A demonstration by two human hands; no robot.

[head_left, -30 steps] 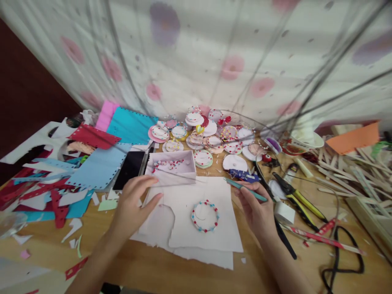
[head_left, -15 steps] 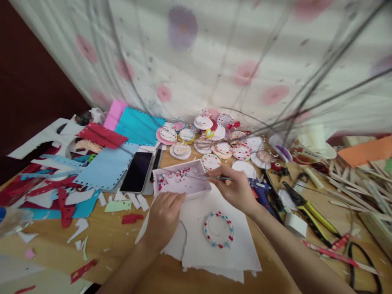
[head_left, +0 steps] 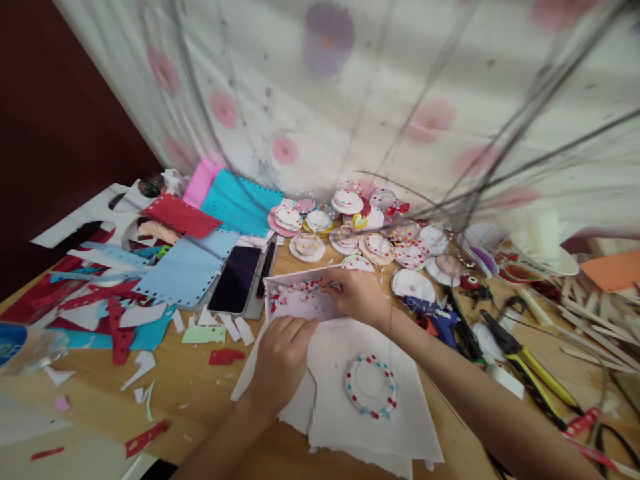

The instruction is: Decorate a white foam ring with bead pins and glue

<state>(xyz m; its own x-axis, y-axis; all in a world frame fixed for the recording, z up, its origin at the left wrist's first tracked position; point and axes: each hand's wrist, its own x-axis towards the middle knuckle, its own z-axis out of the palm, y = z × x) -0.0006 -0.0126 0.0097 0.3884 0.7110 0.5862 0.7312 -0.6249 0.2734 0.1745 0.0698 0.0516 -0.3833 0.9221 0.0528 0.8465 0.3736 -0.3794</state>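
Note:
My left hand (head_left: 285,350) grips the near edge of a shallow white box (head_left: 295,275), its fingers bent over the rim. Red, white and blue beads (head_left: 293,290) lie inside, mostly toward the left end. Over the box's right part, my right hand (head_left: 357,293) is closed in a pinch; what it holds is too small to make out here. Below the hands, a beaded ring (head_left: 371,385) of red, blue and white rests on white paper sheets (head_left: 415,433).
Finished beaded discs (head_left: 379,247) cluster behind the box. A phone (head_left: 235,280), punched coloured sheets (head_left: 187,267) and scraps lie left. At the right are a blue glue gun (head_left: 440,320), yellow-handled pliers (head_left: 545,380), a bowl (head_left: 520,263) and wooden sticks (head_left: 595,327).
My right hand has moved left and further over the box, toward the beads. The thin wire seen in it earlier no longer shows clearly. The whole view has shifted slightly.

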